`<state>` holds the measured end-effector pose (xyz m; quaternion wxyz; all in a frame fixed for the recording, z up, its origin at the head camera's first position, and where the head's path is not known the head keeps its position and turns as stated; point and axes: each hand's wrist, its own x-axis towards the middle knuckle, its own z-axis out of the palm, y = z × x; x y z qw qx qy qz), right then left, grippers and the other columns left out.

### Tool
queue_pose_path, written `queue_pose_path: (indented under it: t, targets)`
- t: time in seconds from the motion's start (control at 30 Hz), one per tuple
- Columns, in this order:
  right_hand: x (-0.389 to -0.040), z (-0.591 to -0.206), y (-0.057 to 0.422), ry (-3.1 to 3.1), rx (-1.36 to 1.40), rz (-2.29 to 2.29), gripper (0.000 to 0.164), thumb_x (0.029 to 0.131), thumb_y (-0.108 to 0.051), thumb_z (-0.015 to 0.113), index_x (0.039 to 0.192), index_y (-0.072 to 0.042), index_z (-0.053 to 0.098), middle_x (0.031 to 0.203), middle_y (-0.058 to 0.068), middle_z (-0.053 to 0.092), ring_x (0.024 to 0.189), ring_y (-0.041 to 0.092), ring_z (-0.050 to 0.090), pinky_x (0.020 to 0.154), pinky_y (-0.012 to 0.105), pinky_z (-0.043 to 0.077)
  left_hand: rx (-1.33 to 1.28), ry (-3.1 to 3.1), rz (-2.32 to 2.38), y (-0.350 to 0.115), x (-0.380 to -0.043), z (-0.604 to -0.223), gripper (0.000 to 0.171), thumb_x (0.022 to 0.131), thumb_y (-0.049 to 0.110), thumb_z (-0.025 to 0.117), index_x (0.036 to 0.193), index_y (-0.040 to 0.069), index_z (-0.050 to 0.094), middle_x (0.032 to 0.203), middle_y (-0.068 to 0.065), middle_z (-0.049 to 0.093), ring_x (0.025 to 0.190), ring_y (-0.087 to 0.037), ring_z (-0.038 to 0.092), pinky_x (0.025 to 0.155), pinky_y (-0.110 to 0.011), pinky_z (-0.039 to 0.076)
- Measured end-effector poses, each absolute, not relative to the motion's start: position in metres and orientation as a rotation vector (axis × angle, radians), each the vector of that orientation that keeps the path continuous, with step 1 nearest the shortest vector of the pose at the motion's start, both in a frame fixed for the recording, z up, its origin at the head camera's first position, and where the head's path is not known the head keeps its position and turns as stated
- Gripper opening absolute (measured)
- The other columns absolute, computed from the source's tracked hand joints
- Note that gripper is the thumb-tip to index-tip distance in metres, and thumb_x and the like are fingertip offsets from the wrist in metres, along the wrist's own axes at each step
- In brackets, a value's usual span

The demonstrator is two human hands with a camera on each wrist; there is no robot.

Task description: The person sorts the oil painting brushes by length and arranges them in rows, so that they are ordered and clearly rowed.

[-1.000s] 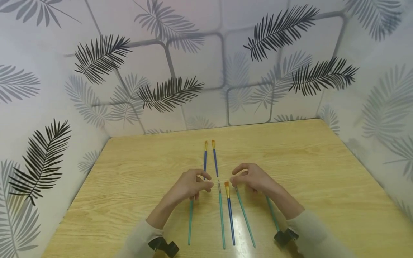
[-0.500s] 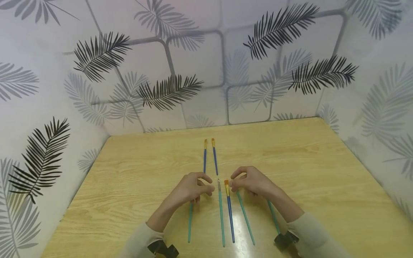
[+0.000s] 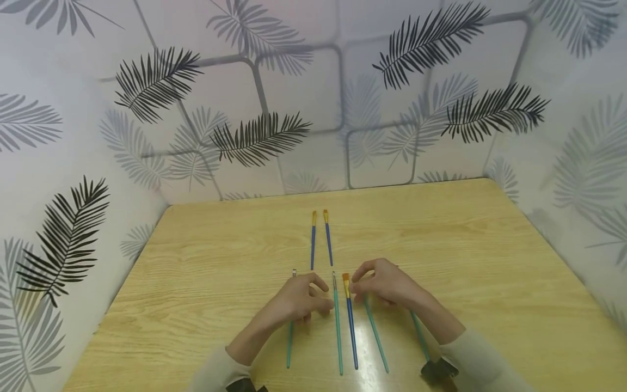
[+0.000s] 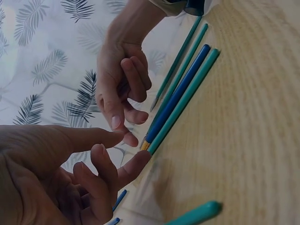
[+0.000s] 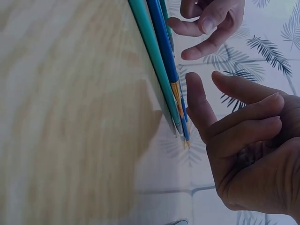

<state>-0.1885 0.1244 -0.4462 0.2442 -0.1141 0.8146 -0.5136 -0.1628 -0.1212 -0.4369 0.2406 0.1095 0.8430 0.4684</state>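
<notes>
In the head view my left hand [image 3: 300, 298] hovers low over the table, fingers loosely bent, with fingertips right at the middle teal paintbrush [image 3: 338, 337]. The left wrist view has one of its fingertips overlapping that brush's near end. Beneath this hand lies another teal paintbrush [image 3: 289, 348], partly covered. My right hand [image 3: 384, 283] has its fingertips beside the orange bristles of a blue paintbrush [image 3: 352, 337]. Below it, a teal paintbrush [image 3: 377, 340] has its tip hidden by the fingers. Neither hand grips anything.
Two blue paintbrushes [image 3: 313, 245] lie farther back, bristles toward the wall. One more teal paintbrush [image 3: 419, 335] lies under the right forearm. The wooden table [image 3: 206, 256] meets leaf-patterned walls [image 3: 303, 81] at its back and sides.
My left hand has shifted slightly right and toward me, up to the middle teal paintbrush, uncovering the tip of the leftmost one. The right hand has dropped a little. The brushes lie as before.
</notes>
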Motion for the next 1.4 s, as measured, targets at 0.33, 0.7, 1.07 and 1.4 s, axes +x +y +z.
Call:
queue_pose_path:
  t: [0.33, 0.7, 1.07, 1.4]
  targets:
    - [-0.184, -0.442, 0.122, 2.271, -0.310, -1.343, 0.022, 0.088, -0.024, 0.076, 0.100, -0.007, 0.068, 0.074, 0.009, 0.076, 0.033, 0.002, 0.027, 0.033, 0.018, 0.024, 0.290, 2.307, 1.231, -0.109, -0.160, -0.438, 0.042, 0.087, 0.023, 0.076, 0.118, 0.001, 0.059, 0.079, -0.003, 0.075, 0.038, -0.011, 0.051, 0.037, -0.017, 0.034]
    - [-0.176, -0.440, 0.122, 2.256, -0.387, -1.282, 0.018, 0.088, -0.020, 0.075, 0.093, -0.005, 0.068, 0.071, 0.009, 0.075, 0.032, 0.001, 0.035, 0.034, 0.015, 0.031, 0.314, 2.390, 1.142, -0.098, -0.156, -0.440, 0.045, 0.085, 0.021, 0.078, 0.117, -0.003, 0.058, 0.070, 0.001, 0.073, 0.038, -0.009, 0.050, 0.037, -0.015, 0.035]
    - [-0.169, -0.442, 0.116, 2.319, -0.349, -1.212, 0.014, 0.086, -0.015, 0.076, 0.083, -0.006, 0.066, 0.064, 0.007, 0.072, 0.032, 0.002, 0.045, 0.033, 0.014, 0.033, 0.253, 2.557, 0.979, -0.085, -0.150, -0.441, 0.053, 0.078, 0.023, 0.083, 0.117, -0.004, 0.061, 0.057, -0.002, 0.067, 0.039, -0.011, 0.056, 0.035, -0.016, 0.036]
    - [-0.169, -0.443, 0.107, 2.365, -0.425, -1.169, 0.022, 0.086, -0.011, 0.075, 0.068, -0.002, 0.066, 0.055, 0.007, 0.069, 0.031, 0.003, 0.046, 0.032, 0.013, 0.034, 0.299, 2.633, 0.943, -0.083, -0.148, -0.443, 0.054, 0.077, 0.020, 0.085, 0.116, -0.008, 0.061, 0.048, -0.002, 0.060, 0.034, -0.008, 0.052, 0.036, -0.016, 0.034]
